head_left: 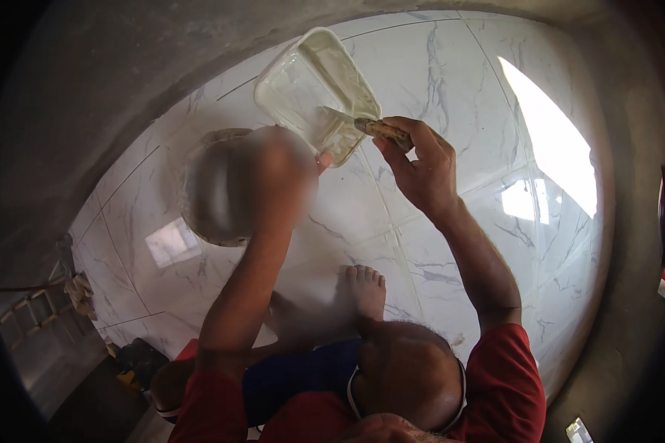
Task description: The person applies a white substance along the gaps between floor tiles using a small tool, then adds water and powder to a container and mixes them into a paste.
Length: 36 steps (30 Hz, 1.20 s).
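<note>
A whitish plastic tray (273, 87), rectangular with a raised rim, is smeared inside with wet pale paste. Its near corner meets my left hand (277, 173), closed at the rim with a fingertip showing there; a blur hides most of that hand. Pinched in my right hand (421, 159) is the worn wooden handle of a putty knife (383, 131). Its blade reaches into the tray at the near right, over the paste. A round, dirty bucket (214, 188) stands below and left of the tray, partly covered by the blur and my left hand.
White marbled tiles (451, 229) cover the floor, with bright light patches at the right. A bare grey wall (125, 59) curves along the far left, another (628, 295) along the right. My bare foot (367, 292) rests below the tray. Dark items (142, 359) lie lower left.
</note>
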Tool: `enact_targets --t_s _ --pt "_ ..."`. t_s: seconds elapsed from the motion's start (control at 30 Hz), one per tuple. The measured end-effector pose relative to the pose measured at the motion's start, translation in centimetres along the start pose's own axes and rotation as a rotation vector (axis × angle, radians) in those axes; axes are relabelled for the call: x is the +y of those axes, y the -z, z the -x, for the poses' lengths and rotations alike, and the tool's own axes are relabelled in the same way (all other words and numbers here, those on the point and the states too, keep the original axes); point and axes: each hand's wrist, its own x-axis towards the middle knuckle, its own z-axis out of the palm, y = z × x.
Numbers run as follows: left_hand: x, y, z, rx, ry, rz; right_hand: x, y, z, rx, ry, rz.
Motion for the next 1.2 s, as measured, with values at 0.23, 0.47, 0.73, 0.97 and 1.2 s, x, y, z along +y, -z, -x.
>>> enact_targets --t_s 0.23,0.47,0.73,0.97,1.2 --pt "-0.9 0.0 0.6 -0.053 0.02 0.038 -1.2 0.5 1.3 0.118 -0.3 -0.205" --pt "-0.3 -1.2 0.6 -0.125 0.154 -0.12 -2.5 -0.5 0.3 0.231 -0.049 -0.157" --pt "0.1 -1.6 -0.1 -0.125 0.125 -0.187 -1.8 0.2 0.0 0.064 -0.128 -0.245" --pt "0.5 -1.2 -0.6 -0.081 0.114 -0.164 -0.5 0.0 0.6 0.042 -0.057 -0.237" --pt "0.6 -1.4 -0.9 -0.097 0.128 -0.256 2.7 2.7 0.7 0.172 0.041 -0.067"
